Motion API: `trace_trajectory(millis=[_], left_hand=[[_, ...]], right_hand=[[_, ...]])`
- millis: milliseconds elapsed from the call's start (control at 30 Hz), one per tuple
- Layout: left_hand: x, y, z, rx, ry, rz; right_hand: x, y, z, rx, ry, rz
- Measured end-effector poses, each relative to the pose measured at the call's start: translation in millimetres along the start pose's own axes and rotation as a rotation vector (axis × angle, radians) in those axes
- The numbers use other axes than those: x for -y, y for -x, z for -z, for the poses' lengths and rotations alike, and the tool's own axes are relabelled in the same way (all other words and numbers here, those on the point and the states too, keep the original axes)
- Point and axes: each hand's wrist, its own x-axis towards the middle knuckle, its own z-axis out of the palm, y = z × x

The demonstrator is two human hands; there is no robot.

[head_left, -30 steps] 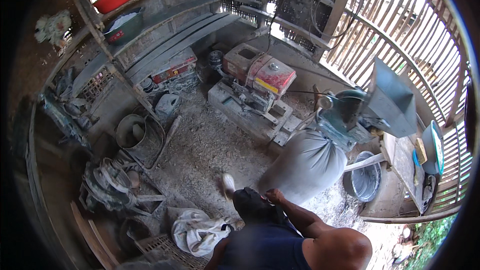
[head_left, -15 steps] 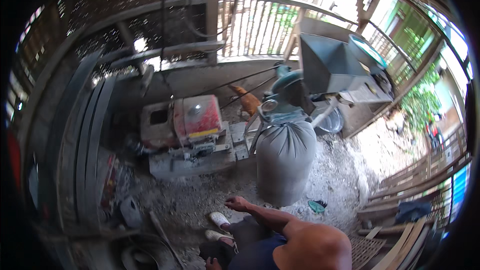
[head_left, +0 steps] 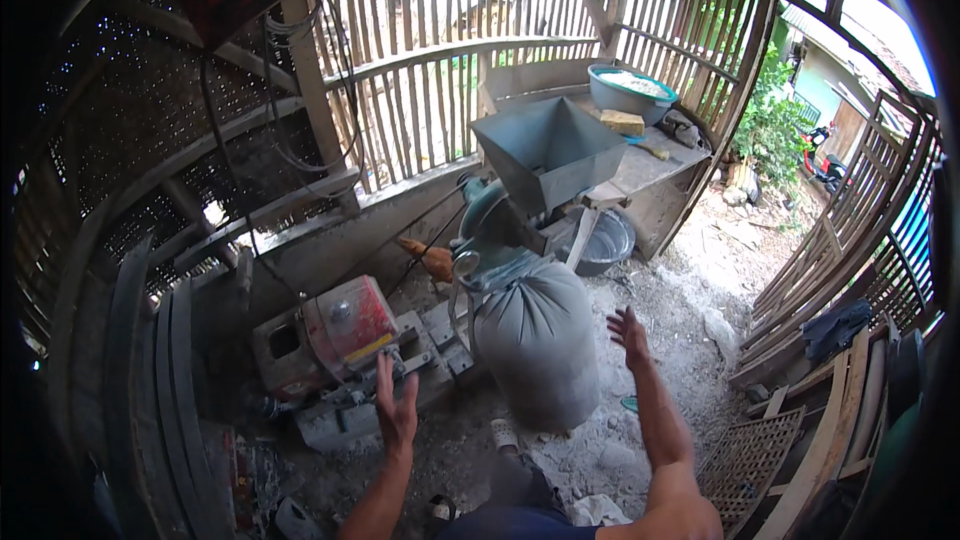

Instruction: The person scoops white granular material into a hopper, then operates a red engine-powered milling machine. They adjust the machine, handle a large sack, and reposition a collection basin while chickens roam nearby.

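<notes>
A bulging grey cloth sack (head_left: pixel 540 345) is gathered around the outlet of a green milling machine (head_left: pixel 490 225), which carries a grey metal hopper (head_left: pixel 550 155). To the right of the sack my right hand (head_left: pixel 628 335) is raised with fingers stretched, close to it but holding nothing. My left hand (head_left: pixel 397 408) is held up on the sack's left side, fingers apart, with nothing in it. Behind that hand sits a dusty red and white engine (head_left: pixel 335 325). Belts run from around the engine toward the mill.
A basin of pale contents (head_left: pixel 632 92) and a yellowish block (head_left: pixel 622 122) stand on a ledge. Below is a grey tub (head_left: pixel 605 242). A brown chicken (head_left: pixel 430 260) is behind the engine. Planks (head_left: pixel 820 440) and a woven panel (head_left: pixel 750 460) lie at right.
Both hands have come up from low by my legs and spread apart on either side of the sack. The view has turned, so the sack and mill appear farther left.
</notes>
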Motion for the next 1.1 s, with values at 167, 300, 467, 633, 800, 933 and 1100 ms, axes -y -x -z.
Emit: trace_trajectory(millis=[167,300,467,633,800,933,1100], left_hand=[[-76,-152,-139,-0.091,0.177,-0.292],[-80,-261,-230,-0.294,0.485,-0.344],[-34,-272,-346,-0.293,0.818,0.052],[17,-257,-361,-0.254,0.821,0.074],[35,-241,-367,-0.325,0.814,0.019],[47,-224,-365,-0.293,0.475,0.115],[74,-231,-337,-0.285,0.586,0.076]], right_hand=[[174,-142,23,0.233,0.065,0.457],[275,-251,29,-0.018,-0.341,0.791],[283,-284,-40,0.161,-0.712,0.573],[253,-257,-83,0.481,-0.87,0.229],[246,-247,-87,-0.236,-0.773,0.346],[244,-243,-86,0.382,-0.785,0.19],[265,-234,-84,0.264,-0.822,0.162]])
